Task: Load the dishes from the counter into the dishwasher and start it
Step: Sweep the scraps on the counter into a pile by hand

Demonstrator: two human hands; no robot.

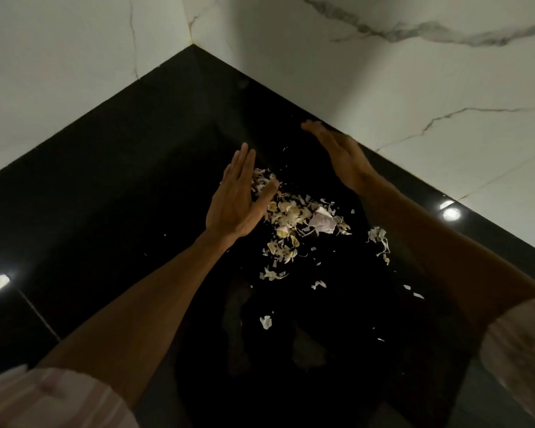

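Standing both hands on edge on the black counter (112, 230), palms facing each other, with the pile of scraps (294, 217) between them — likely for raking the mess into one heap. Keeping the left hand (237, 197) flat, fingers straight and pressed together, thumb tip touching the pile's near-left fringe. Holding the right hand (337, 152) the same way, fingers straight and together, close to the counter's right edge where the marble wall (414, 88) meets it, gripping nothing. Lying near the back corner, the pale peelings and one crumpled bit of paper (322, 223); stray flakes (379, 240) trailing toward the front and right edge, outside the two palms. Showing no dishes and no dishwasher anywhere — so probably clearing scraps first, with loading not yet begun. Risking leaving the outlying flakes behind when closing the palms together.
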